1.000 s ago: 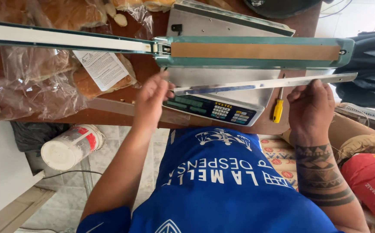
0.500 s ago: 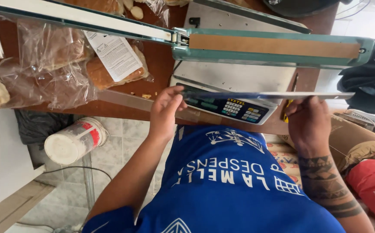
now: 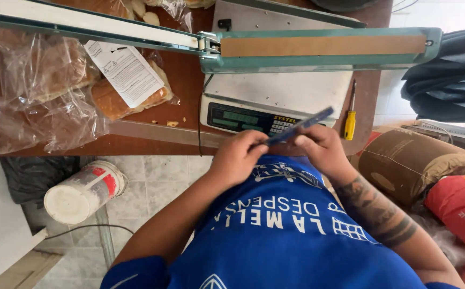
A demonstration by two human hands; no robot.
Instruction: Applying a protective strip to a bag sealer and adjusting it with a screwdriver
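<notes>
My left hand (image 3: 238, 158) and right hand (image 3: 318, 147) both pinch a thin blue strip (image 3: 299, 126), seemingly a flat plastic bag seen edge-on, just in front of the scale (image 3: 275, 96) on the table (image 3: 184, 80). Each grip is closed on one end. The strip looks light, limp and slippery, best held at its ends. A yellow screwdriver (image 3: 350, 120) lies right of the scale.

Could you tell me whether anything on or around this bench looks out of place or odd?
A few crumbs lie loose on the brown bench beside the bagged bread. A white tub lies on its side on the tiled floor. A yellow-handled screwdriver sits close to the bench edge beside the scale. Nothing looks damaged.
</notes>
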